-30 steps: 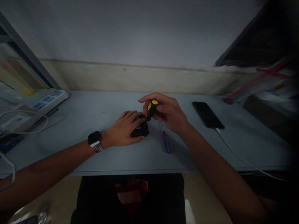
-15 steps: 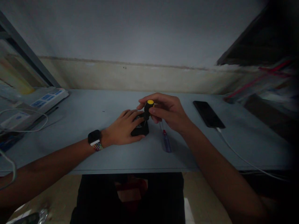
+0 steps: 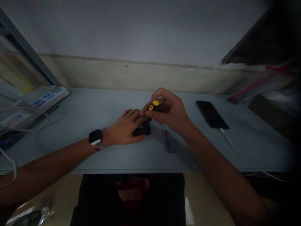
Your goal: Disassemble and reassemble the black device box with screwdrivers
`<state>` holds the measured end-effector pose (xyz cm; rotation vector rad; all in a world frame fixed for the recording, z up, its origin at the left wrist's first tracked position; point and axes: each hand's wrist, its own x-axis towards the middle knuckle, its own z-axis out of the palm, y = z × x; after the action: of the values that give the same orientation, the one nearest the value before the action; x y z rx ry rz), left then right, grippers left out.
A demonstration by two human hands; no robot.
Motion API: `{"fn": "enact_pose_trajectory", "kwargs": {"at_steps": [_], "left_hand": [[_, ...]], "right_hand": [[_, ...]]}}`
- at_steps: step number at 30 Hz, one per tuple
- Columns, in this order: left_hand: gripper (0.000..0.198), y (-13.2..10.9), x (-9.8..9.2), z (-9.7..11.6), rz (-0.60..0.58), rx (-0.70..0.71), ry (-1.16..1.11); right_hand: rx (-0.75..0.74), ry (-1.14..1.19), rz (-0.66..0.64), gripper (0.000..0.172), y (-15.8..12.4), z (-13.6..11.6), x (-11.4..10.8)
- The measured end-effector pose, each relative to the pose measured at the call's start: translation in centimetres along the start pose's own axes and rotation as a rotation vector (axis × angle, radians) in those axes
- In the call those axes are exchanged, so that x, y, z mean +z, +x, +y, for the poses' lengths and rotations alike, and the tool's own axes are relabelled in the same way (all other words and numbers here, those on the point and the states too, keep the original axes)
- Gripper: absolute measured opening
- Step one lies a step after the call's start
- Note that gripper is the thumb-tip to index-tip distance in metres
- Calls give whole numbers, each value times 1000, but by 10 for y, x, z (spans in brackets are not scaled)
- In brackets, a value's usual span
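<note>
A small black boxy device (image 3: 143, 131) with pale markings on top lies on the table. Over its left part rests my left hand (image 3: 124, 127), flat with fingers spread, the thumb along the near edge and the index finger across the top. My right hand (image 3: 170, 111) pinches a stubby black-and-yellow screwdriver (image 3: 155, 103) between thumb and fingers. The screwdriver tilts, with its yellow end up and its shaft pointing down at the device's top; I cannot tell whether the tip sits in a screw. Below my right hand lies a second screwdriver (image 3: 168, 142) with a clear purplish handle.
A black phone (image 3: 211, 114) with a white charging cable (image 3: 237, 153) lies at the right. On the left are a white power strip (image 3: 48, 98) and loose white cable (image 3: 30, 129). A wall (image 3: 141, 77) stands behind the table, and a red-edged plastic bag (image 3: 261, 81) is at far right.
The black-and-yellow screwdriver has turned and tipped slightly to the right in my right hand, whose fingers have shifted on the handle. My left hand stays on the device.
</note>
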<state>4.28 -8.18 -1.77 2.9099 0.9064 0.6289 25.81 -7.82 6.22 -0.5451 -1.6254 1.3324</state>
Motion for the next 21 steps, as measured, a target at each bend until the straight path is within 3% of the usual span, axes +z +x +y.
{"fn": "enact_pose_trajectory", "kwargs": {"at_steps": [5,21], "left_hand": [[69,0,-1,0,7,-11,-17],[70,2,-4,2,-24,-29,-49]], "right_hand": [[-60,-52,-40,25,0,-1,-5],[-136,-53,-80,32,-2,6,-15]]}}
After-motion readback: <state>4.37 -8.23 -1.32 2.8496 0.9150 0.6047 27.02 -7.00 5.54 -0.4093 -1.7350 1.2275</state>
